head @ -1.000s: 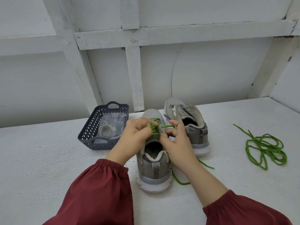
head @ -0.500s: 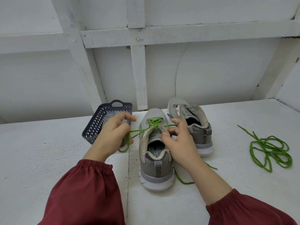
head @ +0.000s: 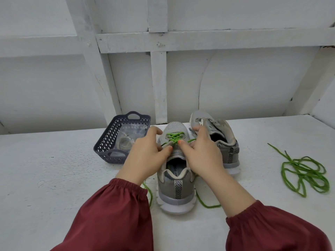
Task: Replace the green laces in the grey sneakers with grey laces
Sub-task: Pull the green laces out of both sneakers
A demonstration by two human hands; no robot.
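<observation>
1. The near grey sneaker (head: 176,180), a mesh running shoe with a white sole, stands on the white table (head: 54,178) with its heel toward the person. I think it is placed so that the eyelets lie open under both hands.
2. A thin green lace (head: 175,137) is threaded only through its front eyelets. The free ends trail on the table at both sides of the heel.
3. The left hand (head: 146,154) lies on the left side of this sneaker and the right hand (head: 201,154) on its right side, with the thumbs close together at the lace crossing. The fingers are half bent and a strand passes under each hand, but I cannot tell whether they pinch it or only touch it.
4. The second grey sneaker (head: 221,142), just behind and right of the near one, shows no lace. A loose green lace (head: 304,169) lies well to the right, probably put aside.
5. Left of the near sneaker, a dark grey plastic basket (head: 108,142) with openwork walls holds a clear bag (head: 126,138). Pale coils are inside it, and I suppose they are the grey laces, kept together until needed.
</observation>
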